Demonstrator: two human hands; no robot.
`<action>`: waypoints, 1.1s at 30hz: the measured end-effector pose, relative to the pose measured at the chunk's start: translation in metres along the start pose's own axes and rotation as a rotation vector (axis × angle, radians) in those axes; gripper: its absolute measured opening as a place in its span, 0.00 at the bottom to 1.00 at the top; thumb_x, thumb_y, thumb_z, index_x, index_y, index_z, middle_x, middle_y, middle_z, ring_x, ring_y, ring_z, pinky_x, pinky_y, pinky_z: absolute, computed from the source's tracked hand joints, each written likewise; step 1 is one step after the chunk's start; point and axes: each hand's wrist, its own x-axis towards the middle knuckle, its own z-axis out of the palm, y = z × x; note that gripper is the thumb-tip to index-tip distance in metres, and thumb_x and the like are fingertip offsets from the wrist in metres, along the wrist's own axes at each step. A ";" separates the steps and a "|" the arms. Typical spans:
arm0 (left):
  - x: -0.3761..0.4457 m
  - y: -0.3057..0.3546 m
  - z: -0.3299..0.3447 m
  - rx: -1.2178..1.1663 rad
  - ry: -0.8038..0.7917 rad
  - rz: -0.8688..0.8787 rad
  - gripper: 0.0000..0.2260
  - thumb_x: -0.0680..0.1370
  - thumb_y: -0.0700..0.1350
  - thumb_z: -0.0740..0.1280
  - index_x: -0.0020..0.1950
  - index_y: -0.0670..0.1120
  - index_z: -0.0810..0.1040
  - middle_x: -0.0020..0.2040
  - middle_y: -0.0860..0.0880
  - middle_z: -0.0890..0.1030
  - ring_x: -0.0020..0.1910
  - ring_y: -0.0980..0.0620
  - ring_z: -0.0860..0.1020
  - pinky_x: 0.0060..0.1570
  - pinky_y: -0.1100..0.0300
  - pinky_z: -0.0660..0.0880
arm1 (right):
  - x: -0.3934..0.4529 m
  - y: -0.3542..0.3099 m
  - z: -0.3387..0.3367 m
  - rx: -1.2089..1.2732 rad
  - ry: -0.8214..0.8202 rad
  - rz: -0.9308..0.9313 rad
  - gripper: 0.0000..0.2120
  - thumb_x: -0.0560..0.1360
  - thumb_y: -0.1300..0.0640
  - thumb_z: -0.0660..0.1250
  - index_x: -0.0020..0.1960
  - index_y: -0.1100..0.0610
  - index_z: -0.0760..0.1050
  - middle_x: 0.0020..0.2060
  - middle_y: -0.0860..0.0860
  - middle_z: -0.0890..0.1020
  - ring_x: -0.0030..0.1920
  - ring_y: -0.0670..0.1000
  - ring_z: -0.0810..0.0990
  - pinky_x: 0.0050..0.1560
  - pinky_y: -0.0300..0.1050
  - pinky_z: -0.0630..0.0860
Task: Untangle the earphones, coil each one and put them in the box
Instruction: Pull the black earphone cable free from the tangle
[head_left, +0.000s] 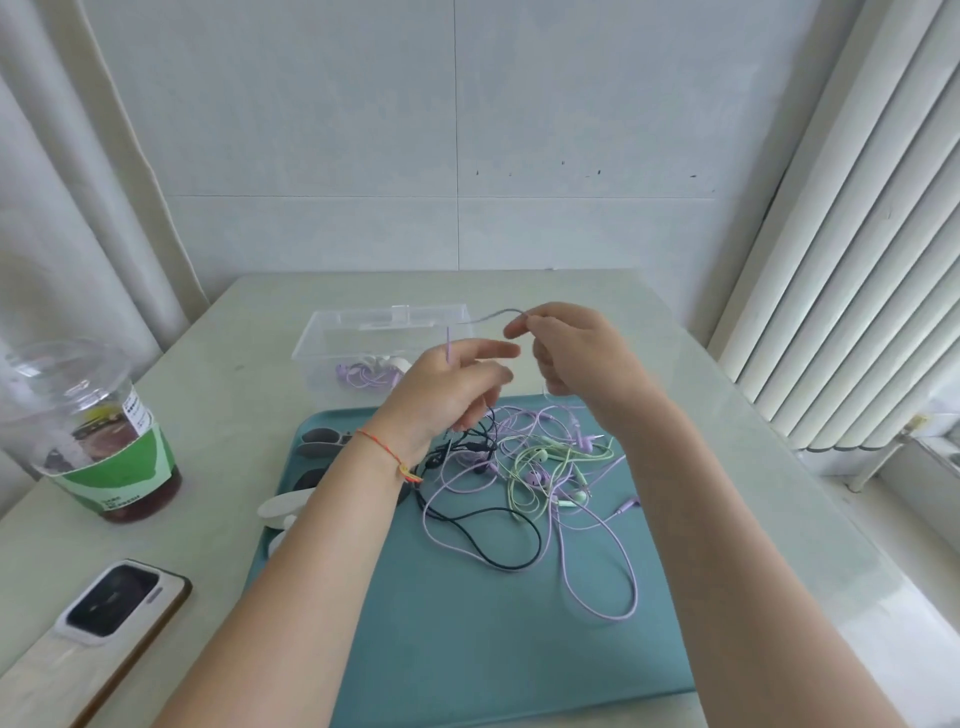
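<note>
Lilac earphone cable (491, 315): pinched between right hand (576, 353) and left hand (441, 384), raised over tangle (524, 467) on teal tray (467, 623) (likely for coiling); clear box (332, 343) behind.

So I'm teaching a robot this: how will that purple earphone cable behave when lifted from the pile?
Probably floppy: the purple cable sags between the left hand and right hand. Likely light, since a fingertip pinch holds it. It may snag, as it loops through the tangled earphones on the tray.
</note>
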 end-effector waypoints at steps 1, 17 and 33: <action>0.000 -0.001 0.002 0.022 -0.030 -0.006 0.09 0.77 0.38 0.67 0.54 0.47 0.81 0.27 0.50 0.72 0.22 0.55 0.64 0.22 0.65 0.60 | -0.001 -0.001 0.004 0.101 -0.040 0.007 0.13 0.79 0.63 0.56 0.44 0.59 0.78 0.27 0.50 0.70 0.27 0.50 0.68 0.29 0.43 0.65; 0.008 -0.018 -0.007 -0.270 0.137 0.031 0.12 0.81 0.50 0.63 0.53 0.46 0.84 0.27 0.52 0.68 0.21 0.56 0.57 0.28 0.57 0.50 | -0.005 0.007 0.012 -0.052 -0.232 0.097 0.06 0.77 0.63 0.66 0.53 0.61 0.77 0.39 0.56 0.84 0.36 0.53 0.82 0.44 0.47 0.79; 0.013 -0.021 -0.015 -0.406 0.287 -0.033 0.24 0.75 0.64 0.64 0.57 0.46 0.80 0.32 0.53 0.77 0.20 0.58 0.59 0.22 0.65 0.53 | 0.000 0.009 -0.012 -0.505 -0.137 -0.010 0.10 0.75 0.58 0.63 0.43 0.49 0.82 0.32 0.46 0.78 0.28 0.45 0.68 0.32 0.40 0.66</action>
